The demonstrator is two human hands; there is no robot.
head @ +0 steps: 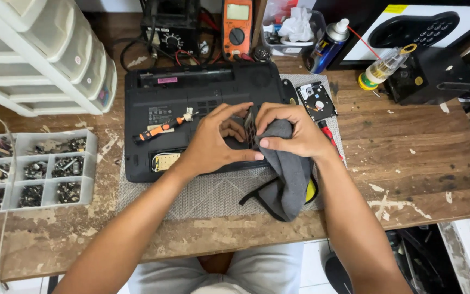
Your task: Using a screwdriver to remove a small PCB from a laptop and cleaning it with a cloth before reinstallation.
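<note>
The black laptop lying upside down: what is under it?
Under the laptop lies a grey woven mat, on the wooden table. The mat shows at the front and right; whatever lies beneath the laptop's middle is covered.

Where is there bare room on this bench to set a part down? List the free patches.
Free: wooden bench right of the grey mat, below the black box; the mat's front strip left of the grey cloth. Crowded: the back edge around the multimeter and spray can, and left by the screw tray.

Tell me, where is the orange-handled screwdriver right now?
The orange-handled screwdriver lies on the upturned black laptop, just left of the left hand, in the head view.
</note>
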